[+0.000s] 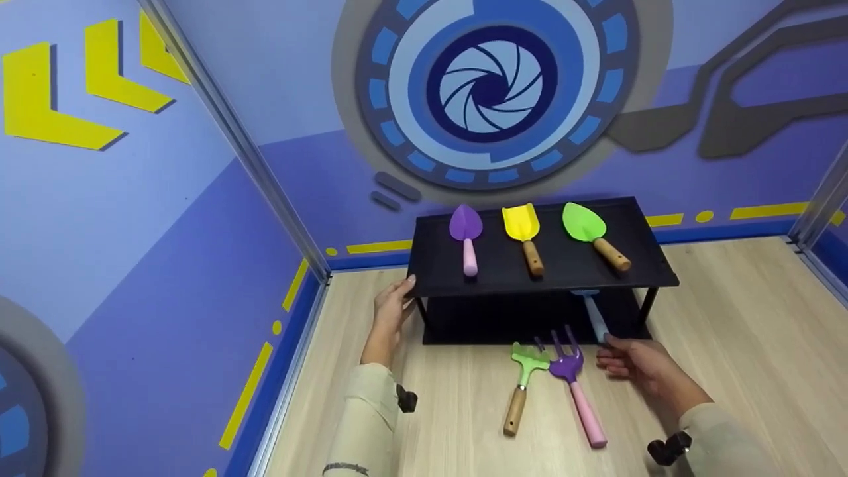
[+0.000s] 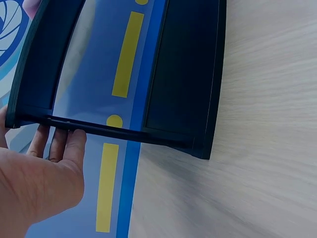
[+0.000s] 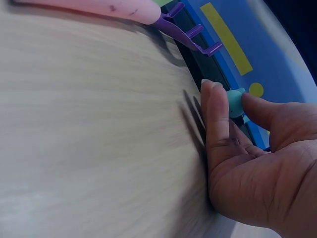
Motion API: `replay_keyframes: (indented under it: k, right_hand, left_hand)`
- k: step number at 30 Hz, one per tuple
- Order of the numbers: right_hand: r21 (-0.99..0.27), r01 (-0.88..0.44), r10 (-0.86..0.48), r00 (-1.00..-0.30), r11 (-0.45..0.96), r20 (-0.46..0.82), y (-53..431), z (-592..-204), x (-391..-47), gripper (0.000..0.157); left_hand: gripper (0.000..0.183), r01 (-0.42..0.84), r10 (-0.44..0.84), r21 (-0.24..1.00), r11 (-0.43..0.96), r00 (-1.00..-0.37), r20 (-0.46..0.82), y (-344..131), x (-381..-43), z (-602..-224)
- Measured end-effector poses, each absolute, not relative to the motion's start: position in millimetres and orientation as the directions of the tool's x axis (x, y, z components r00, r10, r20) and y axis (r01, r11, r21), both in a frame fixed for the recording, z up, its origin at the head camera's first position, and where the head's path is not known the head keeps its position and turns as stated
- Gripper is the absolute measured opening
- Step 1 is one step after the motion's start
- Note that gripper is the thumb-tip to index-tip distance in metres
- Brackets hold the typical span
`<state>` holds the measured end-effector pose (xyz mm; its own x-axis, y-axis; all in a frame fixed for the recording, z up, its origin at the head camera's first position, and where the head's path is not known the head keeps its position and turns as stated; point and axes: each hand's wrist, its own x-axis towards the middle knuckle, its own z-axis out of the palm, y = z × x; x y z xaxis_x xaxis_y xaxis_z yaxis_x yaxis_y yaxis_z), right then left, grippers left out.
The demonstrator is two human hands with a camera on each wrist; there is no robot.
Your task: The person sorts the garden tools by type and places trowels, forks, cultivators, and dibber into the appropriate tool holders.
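Observation:
My left hand grips the left end of a black two-tier shelf; in the left wrist view its fingers lie at the end post. My right hand pinches the end of a light-blue handle between thumb and fingertips. That tool's head reaches in over the lower tier and is mostly hidden under the top one; the right wrist view shows only the handle's teal-looking end. Left of this hand, a purple hand fork with a pink handle lies beside a green hand rake with a wooden handle.
On the top tier lie a purple trowel, a yellow shovel and a green trowel. The shelf stands on a light wood table near a patterned back wall. A blue panel borders the left side.

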<state>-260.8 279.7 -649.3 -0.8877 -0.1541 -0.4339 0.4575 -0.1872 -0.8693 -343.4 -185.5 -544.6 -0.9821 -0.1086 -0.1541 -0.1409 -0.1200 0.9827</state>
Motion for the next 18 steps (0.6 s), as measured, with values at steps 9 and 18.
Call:
replay_keyframes:
  k: [9,18]
  right_hand:
    - [-0.866,0.475,-0.076,-0.88,-0.156,-0.469,274.5,-646.5,-262.3,0.05]
    - [-0.848,0.495,-0.029,-0.866,-0.19,-0.499,270.7,-646.5,-263.9,0.054]
  left_hand:
    - [0.029,-0.139,-0.11,0.984,-0.108,-0.982,-0.151,-183.8,-341.9,-541.8]
    - [0.029,-0.132,-0.12,0.985,-0.113,-0.982,-0.145,-184.0,-342.5,-544.5]
